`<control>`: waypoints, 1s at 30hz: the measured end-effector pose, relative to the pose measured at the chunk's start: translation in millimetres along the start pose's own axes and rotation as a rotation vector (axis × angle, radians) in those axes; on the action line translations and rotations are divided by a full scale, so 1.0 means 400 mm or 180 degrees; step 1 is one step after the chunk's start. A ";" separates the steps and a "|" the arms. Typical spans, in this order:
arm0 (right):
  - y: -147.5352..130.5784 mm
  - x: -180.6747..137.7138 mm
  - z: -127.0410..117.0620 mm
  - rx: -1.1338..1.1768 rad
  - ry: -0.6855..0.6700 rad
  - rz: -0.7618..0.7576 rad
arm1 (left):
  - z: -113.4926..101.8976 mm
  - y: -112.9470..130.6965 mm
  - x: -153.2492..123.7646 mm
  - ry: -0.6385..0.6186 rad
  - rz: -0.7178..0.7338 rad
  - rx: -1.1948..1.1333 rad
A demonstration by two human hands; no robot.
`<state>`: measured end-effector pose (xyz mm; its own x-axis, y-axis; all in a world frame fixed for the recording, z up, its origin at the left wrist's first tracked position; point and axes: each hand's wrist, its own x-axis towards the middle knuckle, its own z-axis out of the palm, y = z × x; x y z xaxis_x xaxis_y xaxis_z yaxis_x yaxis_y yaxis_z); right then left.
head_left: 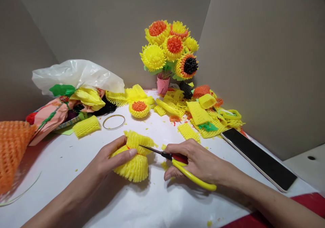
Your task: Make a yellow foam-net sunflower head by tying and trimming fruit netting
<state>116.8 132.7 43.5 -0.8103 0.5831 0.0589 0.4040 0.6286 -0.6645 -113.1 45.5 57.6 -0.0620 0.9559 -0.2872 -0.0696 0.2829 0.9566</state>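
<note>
My left hand (111,155) grips a piece of yellow foam fruit netting (133,168), its thumb pressed on the front. The netting is pinched at the middle by a thin orange tie and flares above and below it. My right hand (195,163) holds scissors (194,177) with yellow and red handles and dark blades. The blades point left, and their tip lies at the upper part of the netting, just above the tie. Whether the blades touch the foam I cannot tell. A finished-looking yellow foam flower (139,108) with an orange centre lies beyond my hands.
A pink pot (163,84) of foam flowers stands at the back. Netting scraps (199,112) heap at right, near a phone (259,158). A bangle (114,122), a plastic bag (78,74) and orange netting (15,153) are at left. White paper (142,207) covers the table.
</note>
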 end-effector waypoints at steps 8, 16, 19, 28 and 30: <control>0.000 -0.002 0.002 0.0073 0.0083 -0.0133 | -0.001 -0.001 -0.001 -0.0017 -0.0051 -0.0183; -0.006 -0.005 -0.001 0.0023 0.0108 -0.0149 | 0.000 0.007 -0.007 -0.0050 -0.0068 -0.0242; -0.005 -0.006 0.000 -0.0009 0.0101 -0.0143 | 0.002 0.011 -0.011 -0.0088 -0.0095 -0.0297; 0.001 -0.007 -0.017 0.0117 0.0021 -0.0028 | -0.006 0.009 -0.012 -0.0099 -0.0396 -0.0714; -0.003 -0.008 -0.026 0.0173 -0.0062 -0.0002 | -0.009 0.008 -0.011 -0.0117 -0.0389 -0.0693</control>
<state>123.5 135.5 51.9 -0.8188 0.5723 0.0452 0.3804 0.5998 -0.7039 -116.7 42.0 61.6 -0.0041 0.9190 -0.3943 -0.2873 0.3766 0.8807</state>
